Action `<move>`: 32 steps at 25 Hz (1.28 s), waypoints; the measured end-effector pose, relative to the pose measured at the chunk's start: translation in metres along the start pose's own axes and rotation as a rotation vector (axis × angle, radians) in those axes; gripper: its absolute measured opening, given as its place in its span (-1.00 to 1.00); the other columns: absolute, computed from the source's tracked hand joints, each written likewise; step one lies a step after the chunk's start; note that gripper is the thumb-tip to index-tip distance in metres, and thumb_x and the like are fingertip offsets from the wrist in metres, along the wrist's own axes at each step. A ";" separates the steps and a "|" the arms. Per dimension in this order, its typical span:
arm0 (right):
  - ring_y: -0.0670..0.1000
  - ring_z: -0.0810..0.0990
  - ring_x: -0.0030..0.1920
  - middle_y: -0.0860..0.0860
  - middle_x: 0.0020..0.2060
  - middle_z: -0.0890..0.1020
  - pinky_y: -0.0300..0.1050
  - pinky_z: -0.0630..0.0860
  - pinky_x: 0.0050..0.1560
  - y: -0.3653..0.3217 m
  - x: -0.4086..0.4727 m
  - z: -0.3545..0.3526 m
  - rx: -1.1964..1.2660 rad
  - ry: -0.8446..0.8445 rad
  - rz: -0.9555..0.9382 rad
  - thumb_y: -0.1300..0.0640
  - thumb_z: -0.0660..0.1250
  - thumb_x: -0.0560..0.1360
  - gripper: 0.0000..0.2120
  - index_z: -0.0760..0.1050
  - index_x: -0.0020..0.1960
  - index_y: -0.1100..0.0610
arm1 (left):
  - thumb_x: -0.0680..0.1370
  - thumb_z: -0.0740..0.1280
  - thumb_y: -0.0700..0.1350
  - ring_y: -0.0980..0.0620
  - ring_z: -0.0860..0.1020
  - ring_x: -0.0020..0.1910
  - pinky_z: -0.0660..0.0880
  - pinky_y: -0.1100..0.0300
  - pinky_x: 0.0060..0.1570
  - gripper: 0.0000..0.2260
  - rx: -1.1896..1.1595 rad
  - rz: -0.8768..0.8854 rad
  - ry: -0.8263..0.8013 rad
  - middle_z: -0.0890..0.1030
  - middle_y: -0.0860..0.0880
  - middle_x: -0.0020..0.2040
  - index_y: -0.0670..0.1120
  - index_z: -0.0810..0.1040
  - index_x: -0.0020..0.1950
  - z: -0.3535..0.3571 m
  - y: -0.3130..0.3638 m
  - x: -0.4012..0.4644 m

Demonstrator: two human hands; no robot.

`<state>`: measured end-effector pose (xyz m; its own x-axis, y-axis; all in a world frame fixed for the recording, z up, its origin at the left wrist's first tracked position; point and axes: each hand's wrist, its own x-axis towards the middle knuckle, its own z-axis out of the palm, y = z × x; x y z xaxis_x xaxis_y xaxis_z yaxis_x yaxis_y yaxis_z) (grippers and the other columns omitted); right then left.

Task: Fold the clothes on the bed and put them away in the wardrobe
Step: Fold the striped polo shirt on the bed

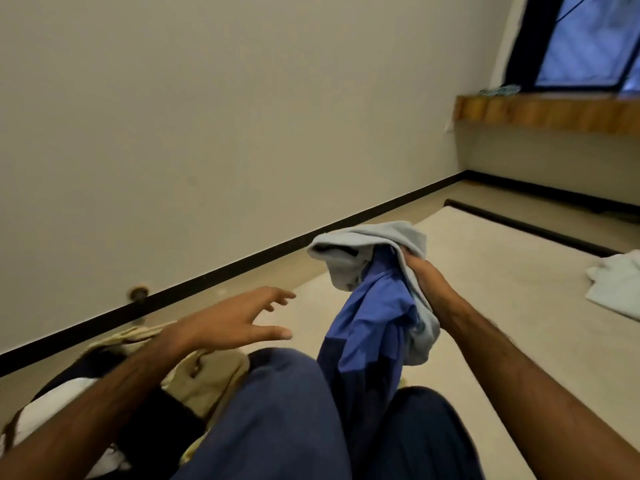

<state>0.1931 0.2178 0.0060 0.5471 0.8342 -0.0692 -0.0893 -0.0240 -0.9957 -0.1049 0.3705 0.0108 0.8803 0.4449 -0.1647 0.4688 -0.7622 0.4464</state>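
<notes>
On the far left I see a heap of unsorted clothes [194,368] lying on the bed [485,271], beige on top with white and dark pieces under it. I judge it sits close by my left side so each piece can be drawn from it in turn.

My left hand [235,322] hovers just above that heap, fingers spread and straight, holding nothing. I read it as reaching across to take the hanging cloth, so the piece can be opened out for folding.

Further right, my right hand [424,271] is raised and closed tight around a bunch of cloth: a blue shirt [374,327] that hangs down between my knees, and a pale grey garment [370,247] draped over the top of the fist. Holding them high lets them fall free and come apart.

At the right edge a pale garment [616,289] lies on the mattress, well apart from the heap; I cannot tell whether it is folded.

I see no wardrobe from here. No label, brand or writing is readable anywhere; the black tab inside the grey garment is blurred.
</notes>
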 end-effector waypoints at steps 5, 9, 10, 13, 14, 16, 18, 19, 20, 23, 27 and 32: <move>0.07 0.66 0.09 0.15 0.10 0.68 -0.05 0.57 0.04 -0.055 -0.003 -0.023 0.125 0.068 -0.035 -0.28 0.18 0.58 -0.55 0.56 0.19 0.04 | 0.49 0.40 0.22 0.20 0.48 0.33 0.48 0.23 0.26 -0.33 -0.697 0.269 0.133 0.45 0.12 0.40 0.05 0.24 0.51 0.021 0.123 0.093; 0.05 0.60 0.19 0.07 0.25 0.61 -0.04 0.46 0.19 -0.102 -0.006 -0.058 -0.240 0.077 -0.104 -0.38 0.09 0.58 -0.41 0.54 0.31 0.03 | 0.54 0.45 -0.02 0.10 0.43 0.37 0.44 0.32 0.22 -0.34 -0.707 0.322 0.371 0.41 0.06 0.41 -0.03 0.15 0.51 0.009 0.175 0.147; 0.07 0.57 0.22 0.06 0.27 0.58 -0.03 0.44 0.20 -0.110 -0.007 -0.070 -0.463 0.116 -0.114 -0.42 0.05 0.56 -0.33 0.52 0.36 0.05 | 0.57 0.41 0.01 0.07 0.44 0.37 0.44 0.22 0.27 -0.34 -0.527 0.350 0.385 0.42 0.03 0.43 -0.01 0.14 0.55 0.006 0.177 0.154; 0.16 0.57 0.19 0.15 0.23 0.59 0.00 0.46 0.20 -0.119 -0.004 -0.110 -0.814 0.292 -0.097 -0.42 0.05 0.57 -0.27 0.54 0.33 0.15 | 0.64 0.22 0.11 -0.12 0.53 0.30 0.47 0.07 0.23 -0.53 0.056 0.408 0.439 0.53 -0.09 0.38 0.03 0.30 0.53 0.000 0.163 0.167; 0.16 0.59 0.14 0.14 0.20 0.62 0.01 0.49 0.19 -0.120 -0.003 -0.121 -0.755 0.337 -0.070 -0.38 0.09 0.58 -0.33 0.56 0.29 0.16 | 0.62 0.14 0.22 -0.11 0.55 0.28 0.45 0.14 0.22 -0.50 0.091 0.394 0.413 0.54 -0.08 0.37 0.06 0.32 0.52 -0.002 0.157 0.167; 0.15 0.63 0.07 0.17 0.15 0.66 0.03 0.56 0.16 -0.124 -0.004 -0.133 -0.361 0.398 -0.025 -0.30 0.20 0.59 -0.44 0.59 0.21 0.16 | 0.59 0.03 0.33 -0.02 0.53 0.29 0.35 0.27 0.20 -0.43 0.153 0.355 0.371 0.52 -0.02 0.39 0.13 0.25 0.56 -0.005 0.148 0.169; 0.14 0.67 0.01 0.19 0.05 0.69 0.01 0.61 0.06 -0.128 -0.007 -0.132 -0.003 0.352 -0.006 -0.32 0.20 0.58 -0.42 0.60 0.17 0.19 | 0.68 0.12 0.06 0.01 0.53 0.27 0.39 0.26 0.19 -0.56 0.166 0.320 0.355 0.52 0.01 0.38 0.16 0.22 0.57 -0.010 0.151 0.172; 0.15 0.68 0.00 0.21 0.03 0.70 0.01 0.61 0.02 -0.130 -0.009 -0.131 0.111 0.268 -0.006 -0.36 0.16 0.57 -0.35 0.58 0.19 0.22 | 0.68 0.15 -0.07 0.02 0.54 0.26 0.45 0.21 0.20 -0.58 0.087 0.311 0.286 0.53 0.03 0.36 0.16 0.26 0.54 -0.012 0.156 0.173; 0.16 0.67 0.04 0.24 0.06 0.68 0.02 0.62 0.01 -0.131 -0.011 -0.128 0.188 0.170 -0.010 -0.40 0.13 0.54 -0.26 0.56 0.22 0.26 | 0.68 0.17 -0.11 0.03 0.55 0.25 0.50 0.14 0.22 -0.60 -0.075 0.328 0.171 0.54 0.04 0.35 0.16 0.31 0.51 -0.012 0.164 0.172; 0.17 0.63 0.20 0.23 0.24 0.59 0.05 0.65 0.06 -0.120 -0.009 -0.124 0.345 -0.086 -0.039 -0.38 0.23 0.51 -0.24 0.42 0.35 0.26 | 0.66 0.22 0.13 0.10 0.57 0.25 0.57 0.09 0.16 -0.61 -0.572 0.394 -0.067 0.53 0.13 0.34 0.18 0.32 0.49 0.003 0.183 0.170; 0.13 0.54 0.27 0.21 0.42 0.41 0.01 0.61 0.11 -0.074 -0.003 -0.128 -0.124 0.103 0.010 -0.03 0.48 0.49 -0.27 0.20 0.50 0.17 | 0.57 0.38 0.10 0.07 0.44 0.36 0.49 0.14 0.29 -0.37 -0.237 0.365 -0.150 0.39 0.01 0.46 0.01 0.20 0.56 0.058 0.173 0.185; 0.13 0.47 0.35 0.11 0.41 0.40 0.04 0.53 0.29 0.019 -0.009 -0.180 -0.576 0.314 0.004 0.28 0.44 0.48 -0.35 0.27 0.49 0.08 | 0.61 0.35 0.04 0.10 0.49 0.22 0.47 0.36 0.11 -0.51 -0.155 0.287 -0.240 0.42 0.09 0.36 0.01 0.32 0.50 0.119 0.134 0.203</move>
<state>0.3362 0.1104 -0.0236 0.7726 0.6349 -0.0003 0.3207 -0.3907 -0.8628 0.1452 0.3027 -0.0673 0.9745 0.0874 -0.2065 0.2006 -0.7516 0.6284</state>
